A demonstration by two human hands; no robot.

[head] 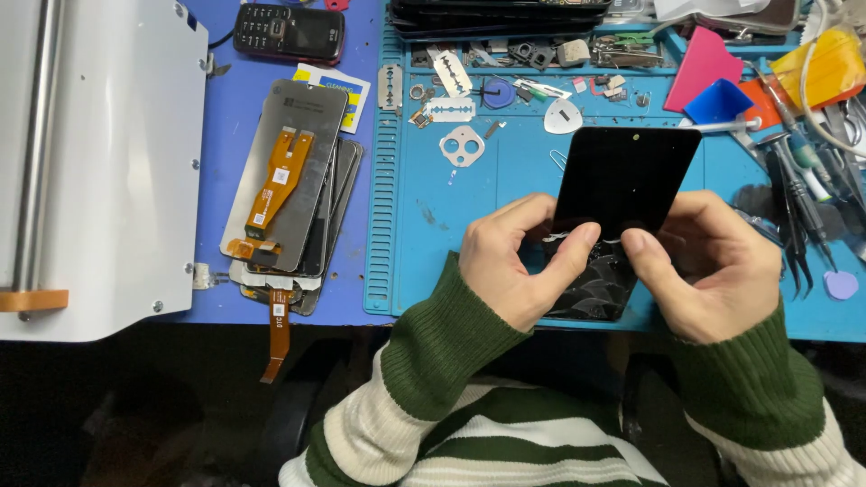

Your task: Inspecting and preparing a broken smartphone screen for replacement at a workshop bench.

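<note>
A black phone screen (624, 176) is held up over the blue work mat (424, 225), its lower part cracked and shattered (595, 289). My left hand (514, 261) grips its lower left side, thumb pressed on the glass near the break. My right hand (713, 266) grips the lower right side, thumb on the front close to the left thumb. Both sleeves are green and white striped knit.
A stack of phone display panels with orange flex cables (289, 180) lies left of the mat. A white machine (99, 162) fills the far left. A keypad phone (289, 33), razor blades (451, 72), plastic picks (564, 115), tweezers (794, 207) and small parts crowd the back and right.
</note>
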